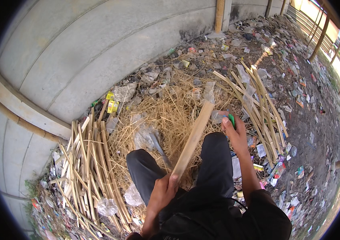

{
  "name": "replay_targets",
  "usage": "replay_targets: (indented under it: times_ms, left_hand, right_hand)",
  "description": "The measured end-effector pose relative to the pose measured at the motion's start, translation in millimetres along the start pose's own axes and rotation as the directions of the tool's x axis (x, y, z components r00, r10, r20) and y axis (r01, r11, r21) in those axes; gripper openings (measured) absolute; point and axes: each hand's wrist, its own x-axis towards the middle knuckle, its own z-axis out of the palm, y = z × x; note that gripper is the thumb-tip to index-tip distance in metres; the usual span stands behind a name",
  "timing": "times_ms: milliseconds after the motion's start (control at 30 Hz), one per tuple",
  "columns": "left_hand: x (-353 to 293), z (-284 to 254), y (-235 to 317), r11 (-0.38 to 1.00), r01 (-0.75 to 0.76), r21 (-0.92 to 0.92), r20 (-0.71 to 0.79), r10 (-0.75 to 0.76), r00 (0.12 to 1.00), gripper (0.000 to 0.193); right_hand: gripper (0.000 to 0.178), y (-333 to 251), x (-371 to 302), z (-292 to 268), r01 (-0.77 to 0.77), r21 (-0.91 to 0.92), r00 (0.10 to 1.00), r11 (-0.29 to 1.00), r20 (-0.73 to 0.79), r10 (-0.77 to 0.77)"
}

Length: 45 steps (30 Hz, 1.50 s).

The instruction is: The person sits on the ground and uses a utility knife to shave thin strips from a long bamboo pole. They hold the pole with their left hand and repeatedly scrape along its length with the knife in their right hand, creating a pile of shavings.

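My left hand is closed around the lower end of a flat bamboo slat, which slants up and away between my knees. To the right of the slat's far end, my right hand grips a green-handled knife. Only part of its handle and a short dark piece of blade show, apart from the slat. A long grey bar or blade lies by my left knee, its near end hidden.
Split bamboo strips are heaped at the left, and another bundle lies at the right. Straw-like shavings cover the ground ahead. A concrete wall runs along the far left. Scattered plastic litter spreads over the dark soil.
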Motion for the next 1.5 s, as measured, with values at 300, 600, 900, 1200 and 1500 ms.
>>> replay_targets:
  times_ms: [300, 600, 900, 1200, 1500]
  left_hand:
    - [9, 5, 7, 0.998, -0.055, 0.034, 0.094, 0.051, 0.994, 0.042]
    - [2, -25, -9, 0.981, -0.193, 0.016, 0.309, 0.179, 0.934, 0.045]
    - [4, -20, -5, 0.984, -0.076, -0.161, 0.243, 0.114, 0.963, 0.044]
    - [2, -9, 19, 0.967, -0.018, -0.256, 0.070, 0.037, 0.997, 0.040]
    - [-3, 4, 35, 0.973, -0.185, -0.141, 0.002, 0.187, 0.982, 0.039]
  right_hand:
    - [0.033, 6, -34, 28, -0.296, 0.283, 0.934, 0.912, 0.285, 0.215]
    - [0.028, 2, -25, 19, -0.247, 0.461, 0.967, 0.852, 0.061, 0.247]
    - [0.040, -11, -27, 14, 0.116, 0.236, 0.993, 0.965, -0.034, -0.112]
    - [0.041, -26, -82, 21, 0.539, -0.209, 0.826, 0.816, 0.320, -0.464]
    - [0.036, -27, -85, 39, 0.661, -0.187, 0.737, 0.727, 0.347, -0.580]
